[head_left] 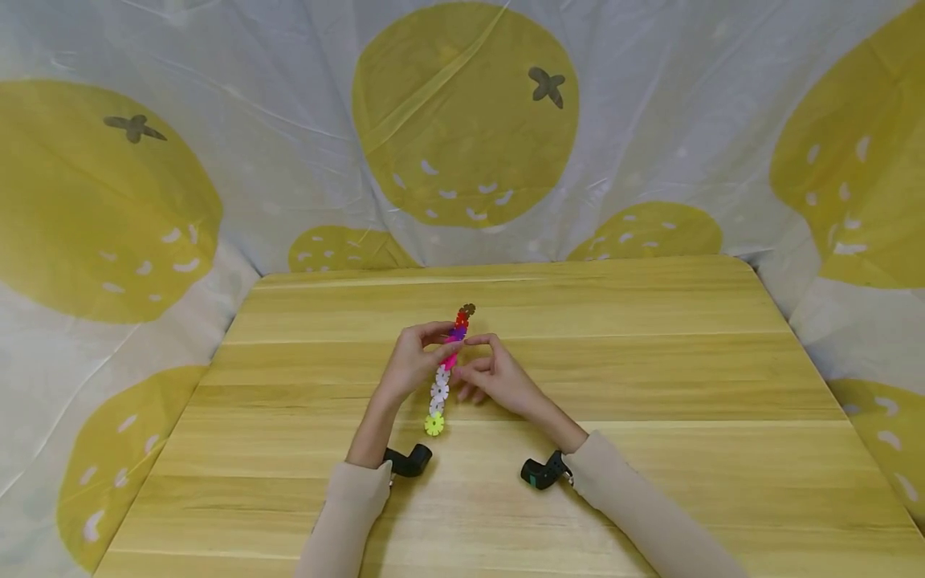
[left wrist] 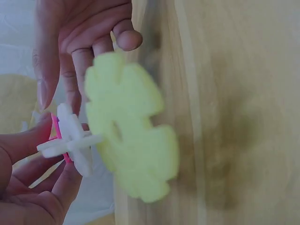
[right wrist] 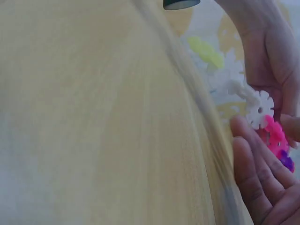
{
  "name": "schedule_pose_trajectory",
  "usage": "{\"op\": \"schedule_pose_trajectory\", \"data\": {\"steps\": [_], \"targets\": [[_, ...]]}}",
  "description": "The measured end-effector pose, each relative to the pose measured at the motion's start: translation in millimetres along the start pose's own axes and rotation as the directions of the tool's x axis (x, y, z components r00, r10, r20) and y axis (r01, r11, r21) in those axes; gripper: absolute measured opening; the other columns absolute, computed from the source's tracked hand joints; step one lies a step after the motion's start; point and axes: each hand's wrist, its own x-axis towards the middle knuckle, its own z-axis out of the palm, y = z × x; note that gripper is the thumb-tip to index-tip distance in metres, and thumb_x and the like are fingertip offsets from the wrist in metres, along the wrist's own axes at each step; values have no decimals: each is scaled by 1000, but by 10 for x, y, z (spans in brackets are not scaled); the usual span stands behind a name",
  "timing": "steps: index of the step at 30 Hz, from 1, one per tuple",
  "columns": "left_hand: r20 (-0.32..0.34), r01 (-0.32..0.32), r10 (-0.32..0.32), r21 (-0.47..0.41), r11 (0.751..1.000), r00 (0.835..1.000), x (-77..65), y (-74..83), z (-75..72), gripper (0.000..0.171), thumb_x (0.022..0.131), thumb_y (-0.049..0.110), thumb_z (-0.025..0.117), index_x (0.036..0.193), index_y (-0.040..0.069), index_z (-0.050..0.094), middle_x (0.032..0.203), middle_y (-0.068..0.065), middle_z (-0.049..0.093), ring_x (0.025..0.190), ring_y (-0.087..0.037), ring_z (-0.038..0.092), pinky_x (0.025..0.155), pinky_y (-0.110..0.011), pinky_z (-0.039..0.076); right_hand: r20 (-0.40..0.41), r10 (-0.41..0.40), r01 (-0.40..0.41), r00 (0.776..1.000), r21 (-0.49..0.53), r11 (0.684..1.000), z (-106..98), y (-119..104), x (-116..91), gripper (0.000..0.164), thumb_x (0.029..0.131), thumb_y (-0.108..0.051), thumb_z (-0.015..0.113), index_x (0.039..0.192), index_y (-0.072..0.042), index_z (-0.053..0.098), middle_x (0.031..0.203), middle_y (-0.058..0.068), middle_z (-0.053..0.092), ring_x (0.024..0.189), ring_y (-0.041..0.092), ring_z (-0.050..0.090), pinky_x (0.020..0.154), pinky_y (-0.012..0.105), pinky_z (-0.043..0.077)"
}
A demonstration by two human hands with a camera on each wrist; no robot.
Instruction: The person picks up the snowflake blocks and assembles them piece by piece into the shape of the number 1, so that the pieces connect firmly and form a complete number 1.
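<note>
A chain of slotted plastic snowflake discs (head_left: 439, 391) is held up over the table by my left hand (head_left: 410, 365), whose thumb and fingers pinch its pink part. From the far end it runs through a brown disc (head_left: 469, 309), a red disc (head_left: 462, 321), purple, pink and several white discs to a yellow disc (left wrist: 136, 131) at the near end. My right hand (head_left: 506, 385) is beside the pink discs (right wrist: 276, 136), its fingers loosely bent and spread. An index fingertip is close to the chain; whether it touches cannot be told. Fingers partly hide the purple and pink discs.
A wooden table (head_left: 650, 345) lies under both hands. Behind it hangs a pale cloth (head_left: 636, 120) with yellow fruit prints. Black wrist cameras are strapped by the left sleeve (head_left: 350, 502) and the right sleeve (head_left: 629, 490).
</note>
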Motion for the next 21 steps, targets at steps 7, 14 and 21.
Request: {"op": "schedule_pose_trajectory", "data": {"steps": [7, 14, 21], "targets": [[-18, 38, -39, -56, 998, 999, -34, -30, 20, 40, 99, 12, 71, 137, -1, 64, 124, -20, 73, 117, -33, 68, 84, -23, 57, -77, -65, 65, 995, 6, 998, 23, 17, 17, 55, 101, -8, 67, 147, -10, 37, 105, 29, 74, 70, 32, 74, 56, 30, 58], [91, 49, -38, -127, 991, 995, -71, -9, 9, 50, 99, 8, 70, 145, -2, 56, 136, -22, 66, 127, -35, 64, 90, -24, 59, -89, -90, 91, 992, 5, 996, -4, 26, 19, 59, 97, -5, 72, 147, -10, 41, 101, 26, 73, 65, 25, 71, 54, 28, 56], [255, 28, 12, -152, 988, 967, -90, -86, -84, 63, 95, 2, 72, 153, 1, 47, 154, -17, 52, 137, -38, 55, 101, -37, 58, -113, -83, 83, 990, -4, 997, -83, -8, 15, 59, 97, -1, 70, 148, -7, 42, 103, 24, 74, 68, 27, 73, 55, 30, 57]]}}
